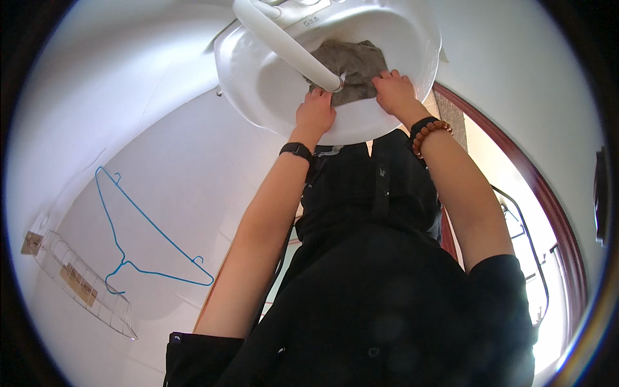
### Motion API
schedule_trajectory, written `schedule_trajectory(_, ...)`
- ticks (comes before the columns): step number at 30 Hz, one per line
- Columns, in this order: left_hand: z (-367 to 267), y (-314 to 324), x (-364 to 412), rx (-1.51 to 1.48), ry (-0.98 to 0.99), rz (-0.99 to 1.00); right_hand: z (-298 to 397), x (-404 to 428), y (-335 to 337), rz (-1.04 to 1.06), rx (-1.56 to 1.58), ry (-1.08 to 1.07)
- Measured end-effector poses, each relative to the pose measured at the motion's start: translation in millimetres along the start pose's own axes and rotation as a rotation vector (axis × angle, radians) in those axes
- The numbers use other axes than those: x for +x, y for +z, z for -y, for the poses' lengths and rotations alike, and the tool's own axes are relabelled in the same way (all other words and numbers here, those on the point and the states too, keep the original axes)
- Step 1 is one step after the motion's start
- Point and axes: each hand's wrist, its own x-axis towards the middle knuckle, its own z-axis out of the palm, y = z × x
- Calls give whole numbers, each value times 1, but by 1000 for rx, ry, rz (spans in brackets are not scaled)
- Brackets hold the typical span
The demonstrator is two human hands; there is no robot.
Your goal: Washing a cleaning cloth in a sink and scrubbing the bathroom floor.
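A grey-brown cloth [362, 65] is spread out in a white washbasin [271, 87]. My left hand [316, 112] grips its near left edge, close beside the tap's end. The cloth's right edge is between the thumb and fingers of my right hand [396, 92]. Over the basin reaches a white curved tap spout [295, 53], its mouth above the cloth and hiding part of it. A thin bright trace at the mouth looks like water. The fingertips of my left hand are partly hidden.
A blue clothes hanger [154, 237] hangs at the left from a wire rack [92, 295] on the wall. To the right is a dark red door frame [541, 179], with a bright room beyond it. The basin's front rim [348, 138] lies close to my body.
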Motion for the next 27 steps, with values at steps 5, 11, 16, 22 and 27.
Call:
schedule_trajectory(5,9,5,10,140,81,-131,-1,0,3,-19,3,-19)
schedule_trajectory(11,4,-52,7,16,-62,291,-6,4,-51,543,305,54)
schedule_trajectory(16,19,-43,34,-59,223,-557,-9,17,-33,-273,281,229)
schedule_trajectory(22,9,3,57,207,221,-291,8,35,18,-222,45,34)
schedule_trajectory(27,-5,-5,80,98,26,-184,5,57,14,-104,36,58)
